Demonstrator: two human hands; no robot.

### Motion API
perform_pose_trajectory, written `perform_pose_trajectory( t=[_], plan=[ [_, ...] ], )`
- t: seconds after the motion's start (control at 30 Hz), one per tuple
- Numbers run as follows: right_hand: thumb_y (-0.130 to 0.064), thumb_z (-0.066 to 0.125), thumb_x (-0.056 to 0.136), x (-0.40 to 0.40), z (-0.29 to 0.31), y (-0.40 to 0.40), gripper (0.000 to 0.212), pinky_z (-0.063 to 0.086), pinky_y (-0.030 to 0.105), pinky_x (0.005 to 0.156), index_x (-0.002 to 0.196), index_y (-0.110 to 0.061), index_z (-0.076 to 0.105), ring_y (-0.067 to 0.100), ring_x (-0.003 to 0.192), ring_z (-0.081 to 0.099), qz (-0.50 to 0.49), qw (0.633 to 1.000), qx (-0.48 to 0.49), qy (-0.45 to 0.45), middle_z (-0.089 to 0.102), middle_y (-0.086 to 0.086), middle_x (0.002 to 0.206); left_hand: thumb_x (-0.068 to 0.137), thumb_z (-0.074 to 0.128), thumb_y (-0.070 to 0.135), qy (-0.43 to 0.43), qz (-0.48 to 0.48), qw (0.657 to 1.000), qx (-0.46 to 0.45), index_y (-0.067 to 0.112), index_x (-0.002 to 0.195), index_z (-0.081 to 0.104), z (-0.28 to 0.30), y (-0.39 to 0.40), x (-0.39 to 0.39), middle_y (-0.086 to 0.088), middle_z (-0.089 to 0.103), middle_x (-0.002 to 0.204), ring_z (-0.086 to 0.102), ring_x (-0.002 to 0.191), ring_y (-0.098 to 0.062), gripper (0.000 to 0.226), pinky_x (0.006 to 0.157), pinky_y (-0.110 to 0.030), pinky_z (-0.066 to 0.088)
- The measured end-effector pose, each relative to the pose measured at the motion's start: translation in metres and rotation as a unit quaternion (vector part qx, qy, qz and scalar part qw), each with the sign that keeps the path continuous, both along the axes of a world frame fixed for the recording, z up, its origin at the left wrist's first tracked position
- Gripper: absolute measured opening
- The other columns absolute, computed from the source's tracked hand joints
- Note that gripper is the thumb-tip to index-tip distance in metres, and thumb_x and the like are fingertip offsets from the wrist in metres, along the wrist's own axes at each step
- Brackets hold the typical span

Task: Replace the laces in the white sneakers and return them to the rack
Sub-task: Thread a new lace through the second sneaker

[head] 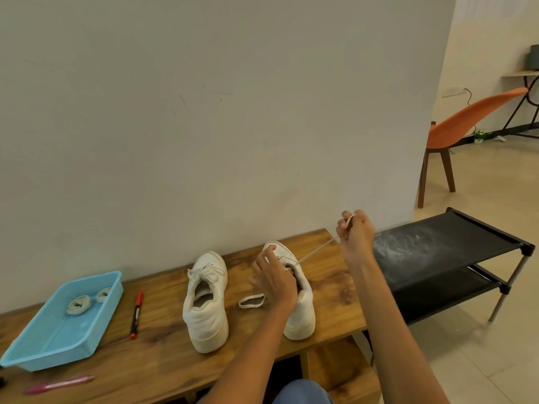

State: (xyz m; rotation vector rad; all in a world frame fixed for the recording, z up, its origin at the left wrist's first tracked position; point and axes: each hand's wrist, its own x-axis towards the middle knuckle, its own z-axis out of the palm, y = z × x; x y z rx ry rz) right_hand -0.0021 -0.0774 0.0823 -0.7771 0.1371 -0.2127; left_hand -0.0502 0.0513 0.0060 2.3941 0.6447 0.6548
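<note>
- Head view. White lace point(316, 252) runs taut from the eyelets of the right-hand sneaker point(297, 290) up to the right hand point(354, 228), whose fingers are curled round its end and pinch it above and beyond the shoe's toe.
- Left hand point(272, 279) sits on that sneaker's tongue area, fingers bent onto the upper; whether they pinch lace or only press the shoe, cannot tell.
- Risk: this sneaker stands near the surface point(163, 357) edge nearest the rack point(455, 237). A hard pull toward the rack could drag or tip it off if the left hand loosens.
- Risk: uneven pull may leave one lace end short; the slack loop point(251, 301) lying on the surface just beside the sneaker could snag or knot.
- Risk: overpulling could draw the free end out of an eyelet.
- Other sneaker point(206, 301), laced with a bow, stands beside the worked one, away from the rack; an elbow sweep could knock it.
- Red marker point(137, 314) and blue tray point(62, 322) lie farther out on that side, well apart from both shoes.
</note>
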Motion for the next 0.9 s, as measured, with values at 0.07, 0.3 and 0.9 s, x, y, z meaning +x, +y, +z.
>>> perform_pose_trajectory(
  t=[0.07,0.3,0.9],
  plan=[
    [-0.015,0.043,0.098,0.003,-0.008,-0.003,0.017,0.036,0.016,0.048,0.085,-0.015,0.053,0.008,0.056,0.045,-0.012,0.971,-0.235,-0.043,0.054,-0.003,0.073,0.080,0.068,0.017,-0.005,0.002,1.000,-0.002,0.021,0.132,0.045,-0.001,0.000,0.000,-0.005,0.045,0.139,0.037,0.130,-0.026,0.057,0.097,-0.043,0.032],
    [-0.043,0.062,0.087,0.004,-0.059,0.037,0.046,0.023,0.020,0.048,0.054,-0.016,0.042,0.010,0.048,0.031,0.214,0.610,-0.762,-0.030,0.037,-0.003,0.051,0.085,0.065,0.022,0.009,0.010,0.999,-0.029,0.021,0.135,0.041,-0.001,0.002,0.001,-0.004,0.040,0.143,0.033,0.132,-0.023,0.055,0.100,-0.039,0.031],
    [-0.013,0.053,0.093,-0.003,-0.047,0.030,0.031,0.044,0.025,0.077,0.123,-0.012,0.059,0.021,0.100,0.058,0.223,0.667,-0.710,-0.029,0.063,0.010,0.119,0.097,0.042,0.041,0.057,-0.010,0.987,-0.147,0.012,0.115,0.053,-0.010,0.027,-0.009,-0.006,0.062,0.113,0.057,0.100,-0.022,0.036,0.071,-0.029,0.042]
  ],
)
